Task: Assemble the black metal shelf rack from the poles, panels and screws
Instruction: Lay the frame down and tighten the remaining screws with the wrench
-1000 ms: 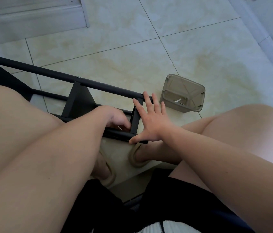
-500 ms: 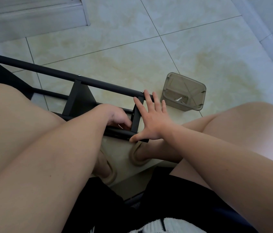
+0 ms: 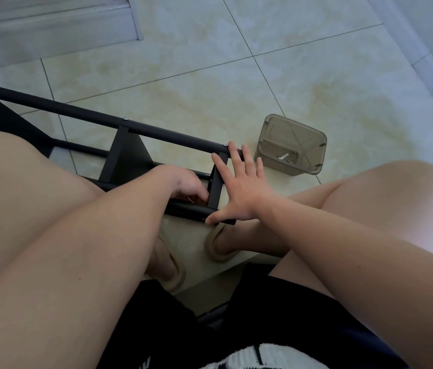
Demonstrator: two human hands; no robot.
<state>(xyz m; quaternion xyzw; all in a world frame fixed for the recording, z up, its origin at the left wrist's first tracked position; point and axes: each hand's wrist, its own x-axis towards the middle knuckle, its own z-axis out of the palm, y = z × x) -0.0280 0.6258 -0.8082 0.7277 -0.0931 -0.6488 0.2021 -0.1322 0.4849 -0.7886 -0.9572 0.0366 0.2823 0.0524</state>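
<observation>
Pale, glossy floor tiles (image 3: 210,62) with thin grout lines filled the view, and a white step (image 3: 50,30) ran along the top left. On the tiles, between the seated person's bare knees, lay the black metal shelf rack (image 3: 127,161), tipped on its side. Its far pole (image 3: 77,113) slanted from the left edge down toward the right, with a small screw head (image 3: 125,119) showing on it, and its near pole (image 3: 188,210) lay just above the beige slippers (image 3: 218,246). Two panels stood between the poles: a middle panel (image 3: 119,155) and an end panel (image 3: 216,187). The right hand (image 3: 242,193) lay flat against the outer face of the end panel, fingers straight and fanned wide, thumb tip touching the near pole. The left hand (image 3: 186,185) reached inside the frame just beside that panel, fingers curled under; whether they pinched anything could not be told. A translucent plastic box (image 3: 296,126) sat on the floor near the rack's right end, with a few small metal parts (image 3: 286,157) at its bottom
</observation>
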